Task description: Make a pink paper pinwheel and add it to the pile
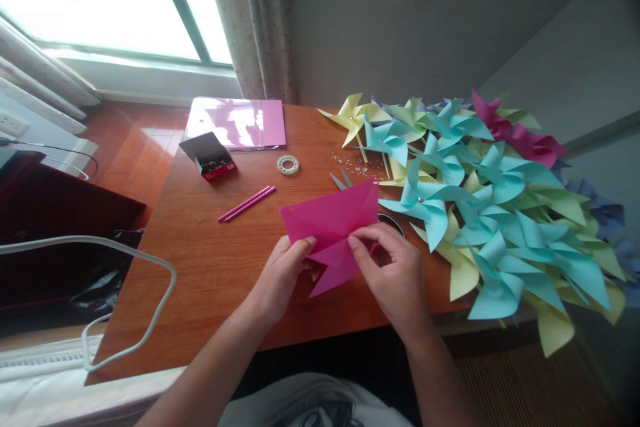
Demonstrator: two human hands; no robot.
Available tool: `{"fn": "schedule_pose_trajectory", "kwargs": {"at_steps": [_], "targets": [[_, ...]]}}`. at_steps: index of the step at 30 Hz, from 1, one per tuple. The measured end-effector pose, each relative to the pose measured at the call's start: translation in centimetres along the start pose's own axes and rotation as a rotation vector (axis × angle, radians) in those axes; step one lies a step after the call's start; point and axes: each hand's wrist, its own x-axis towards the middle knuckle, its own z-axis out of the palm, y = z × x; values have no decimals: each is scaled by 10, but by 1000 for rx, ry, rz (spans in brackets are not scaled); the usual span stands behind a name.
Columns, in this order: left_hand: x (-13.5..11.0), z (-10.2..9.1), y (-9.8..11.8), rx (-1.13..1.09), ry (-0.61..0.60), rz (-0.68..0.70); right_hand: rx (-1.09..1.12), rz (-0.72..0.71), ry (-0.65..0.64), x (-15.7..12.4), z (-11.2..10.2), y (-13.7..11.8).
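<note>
Pink paper [330,219] sits between the two hands, held over the brown table [200,307]; take it as the middle of the dial, twelve pointing away from the person. From the left hand [284,272], at eight o'clock, the paper lies toward two; that hand is nearly closed, thumb flat on the near-left edge, fingers curled underneath and partly hidden. The right hand [396,263] is between three and four, so the paper lies toward its nine to ten. Its thumb and forefinger are pinched together at the paper's centre; whether anything small is between them, I cannot tell. A slit-edged flap hangs toward six.

Scissors [341,181] show their blades at twelve, beyond the paper. The tape roll [281,165] is at eleven, the open box [215,171] of small pieces at ten, and two pink sticks [247,205] between nine and ten. Finished pinwheels [500,260] heap up from just past twelve to nearly four.
</note>
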Motion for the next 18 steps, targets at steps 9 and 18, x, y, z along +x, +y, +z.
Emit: {"fn": "schedule_pose_trajectory", "kwargs": {"at_steps": [9, 18], "targets": [[-1, -3, 2, 79, -95, 41, -183, -201, 93, -3, 3, 2], [-5, 13, 15, 90, -219, 84, -276, -270, 189, -7, 14, 0]]}}
